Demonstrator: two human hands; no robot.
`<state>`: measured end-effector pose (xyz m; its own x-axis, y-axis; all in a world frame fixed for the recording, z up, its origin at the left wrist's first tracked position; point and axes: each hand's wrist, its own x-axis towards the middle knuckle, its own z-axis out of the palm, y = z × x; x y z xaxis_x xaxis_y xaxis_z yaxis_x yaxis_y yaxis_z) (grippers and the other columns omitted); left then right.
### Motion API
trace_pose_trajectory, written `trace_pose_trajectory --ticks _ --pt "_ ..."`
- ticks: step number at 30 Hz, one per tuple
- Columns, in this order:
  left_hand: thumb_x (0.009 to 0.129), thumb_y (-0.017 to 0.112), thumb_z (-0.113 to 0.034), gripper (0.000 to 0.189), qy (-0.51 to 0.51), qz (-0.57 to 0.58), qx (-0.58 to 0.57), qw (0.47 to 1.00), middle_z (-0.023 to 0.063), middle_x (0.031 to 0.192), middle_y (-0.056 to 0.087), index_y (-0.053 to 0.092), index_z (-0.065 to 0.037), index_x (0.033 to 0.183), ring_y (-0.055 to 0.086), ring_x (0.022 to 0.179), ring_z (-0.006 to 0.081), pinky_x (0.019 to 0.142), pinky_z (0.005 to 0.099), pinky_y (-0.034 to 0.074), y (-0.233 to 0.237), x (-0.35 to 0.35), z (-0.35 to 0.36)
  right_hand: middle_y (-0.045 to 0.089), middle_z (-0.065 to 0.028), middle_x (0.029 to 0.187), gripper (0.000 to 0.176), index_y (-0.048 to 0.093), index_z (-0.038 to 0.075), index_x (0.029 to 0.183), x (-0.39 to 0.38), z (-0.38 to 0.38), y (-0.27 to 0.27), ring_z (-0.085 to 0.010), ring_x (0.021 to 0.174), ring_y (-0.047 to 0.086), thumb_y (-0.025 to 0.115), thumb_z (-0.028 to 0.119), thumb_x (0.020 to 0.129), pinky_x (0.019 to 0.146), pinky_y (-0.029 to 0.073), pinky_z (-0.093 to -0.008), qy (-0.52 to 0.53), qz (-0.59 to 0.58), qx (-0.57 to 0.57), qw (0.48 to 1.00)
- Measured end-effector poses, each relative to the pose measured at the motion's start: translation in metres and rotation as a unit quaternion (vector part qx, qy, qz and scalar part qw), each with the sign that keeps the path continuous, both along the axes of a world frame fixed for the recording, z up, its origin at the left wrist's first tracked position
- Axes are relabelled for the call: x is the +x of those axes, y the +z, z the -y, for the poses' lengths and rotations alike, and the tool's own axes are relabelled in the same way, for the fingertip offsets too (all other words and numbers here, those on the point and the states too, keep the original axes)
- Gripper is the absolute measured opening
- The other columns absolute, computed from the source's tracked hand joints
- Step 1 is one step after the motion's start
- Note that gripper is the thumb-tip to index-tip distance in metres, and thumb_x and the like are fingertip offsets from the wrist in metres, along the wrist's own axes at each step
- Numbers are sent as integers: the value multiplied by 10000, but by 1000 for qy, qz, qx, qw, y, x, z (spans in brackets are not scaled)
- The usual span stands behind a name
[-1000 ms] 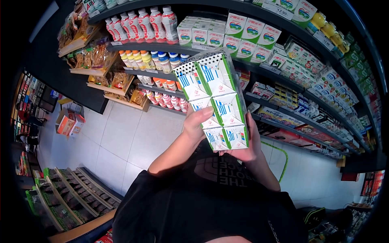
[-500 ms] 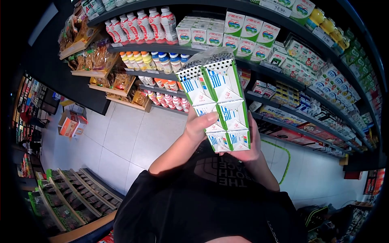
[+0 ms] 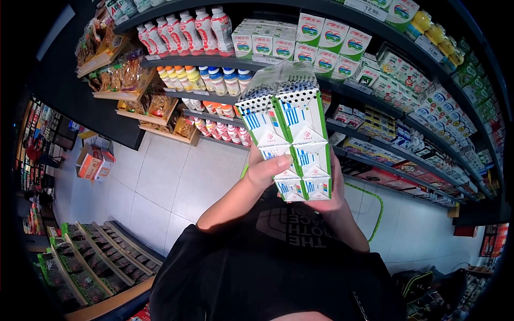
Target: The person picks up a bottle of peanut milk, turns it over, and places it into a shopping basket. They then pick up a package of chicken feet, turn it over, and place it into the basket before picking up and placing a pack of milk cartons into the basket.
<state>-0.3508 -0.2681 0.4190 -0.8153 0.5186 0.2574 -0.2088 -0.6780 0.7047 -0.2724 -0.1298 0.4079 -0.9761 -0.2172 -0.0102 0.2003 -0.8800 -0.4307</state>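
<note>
Both my hands hold a plastic-wrapped pack of milk cartons in front of my chest. White, green and blue carton ends face me in two columns, and the clear wrap with black dots bunches at the far end. My left hand grips the left side, its thumb lying over the front. Round the right side and lower end is my right hand, closed on the pack with its fingers partly hidden behind it.
Ahead, curved shelves carry red-labelled bottles, yogurt bottles and green-white cartons. Bagged snacks sit on wooden trays at the left. An open cardboard box stands on the tiled floor. A slatted display rack is lower left.
The pack has tilted slightly, so more of its wrapped far end shows and its front has shifted a little right and down. Both hands keep their hold.
</note>
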Motion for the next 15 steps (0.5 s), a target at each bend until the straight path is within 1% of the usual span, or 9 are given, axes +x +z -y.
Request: trace_pose_trajectory --ticks 2,4,6,8,9,10,12,14,15 --pt "685 688 -211 742 2 0 1 1000 143 1215 566 396 34 1321 570 1092 247 938 367 453 -3 -1 0 444 -121 1416 610 320 83 1446 0 1 3 -279 1257 476 301 493 995 1059 364 -444 -5 9 12 1000" --pt "681 687 -210 744 6 0 3 1000 140 1212 566 398 32 1322 563 1100 244 943 368 447 -9 -3 0 434 -123 1423 610 311 87 1451 -5 0 1 -278 1263 471 303 493 996 1057 365 -446 7 48 -39 998" --pt "696 692 -214 722 5 -36 -34 999 133 1211 565 411 30 1315 554 1104 233 945 364 439 -13 -5 3 434 -138 1419 626 319 87 1446 -9 -2 1 -312 1236 488 291 513 989 1006 395 -496 -5 72 -69 995" --pt "721 699 -219 685 2 -77 -79 994 125 1209 565 431 30 1301 547 1103 220 945 359 433 -18 -11 9 443 -167 1405 663 346 81 1432 -12 -4 4 -382 1179 528 266 555 975 906 454 -595 -41 81 -78 993" --pt "739 703 -222 659 1 -99 -105 989 120 1209 565 445 30 1291 544 1101 212 944 355 430 -23 -15 13 440 -155 1412 656 340 73 1434 -16 -7 5 -336 1233 489 282 541 979 996 417 -502 -53 92 -101 989" --pt "756 706 -224 633 1 -122 -131 984 115 1209 565 458 30 1280 541 1098 204 943 352 428 -25 -19 18 452 -141 1403 621 338 66 1431 -15 -9 5 -300 1248 479 334 497 985 1044 381 -439 -66 64 -74 993" --pt "822 718 -279 555 34 -143 -126 981 91 1198 571 508 29 1233 524 1098 180 940 337 418 -22 -20 21 465 -105 1383 550 356 80 1412 -18 -17 10 -256 1225 496 367 442 998 1024 399 -421 -117 46 -1 992" --pt "820 728 -345 646 34 -136 -108 984 108 1248 544 468 33 1276 529 1133 214 958 380 434 -29 -26 23 509 -118 1321 502 402 67 1363 -21 -24 11 -238 1189 524 421 403 989 994 431 -388 -181 43 52 981" --pt "812 728 -384 707 11 -77 -74 994 120 1278 521 435 31 1303 524 1155 238 964 408 440 -29 -24 22 520 -123 1302 492 416 64 1348 -21 -27 10 -234 1178 531 438 395 985 985 438 -380 -204 47 61 976"
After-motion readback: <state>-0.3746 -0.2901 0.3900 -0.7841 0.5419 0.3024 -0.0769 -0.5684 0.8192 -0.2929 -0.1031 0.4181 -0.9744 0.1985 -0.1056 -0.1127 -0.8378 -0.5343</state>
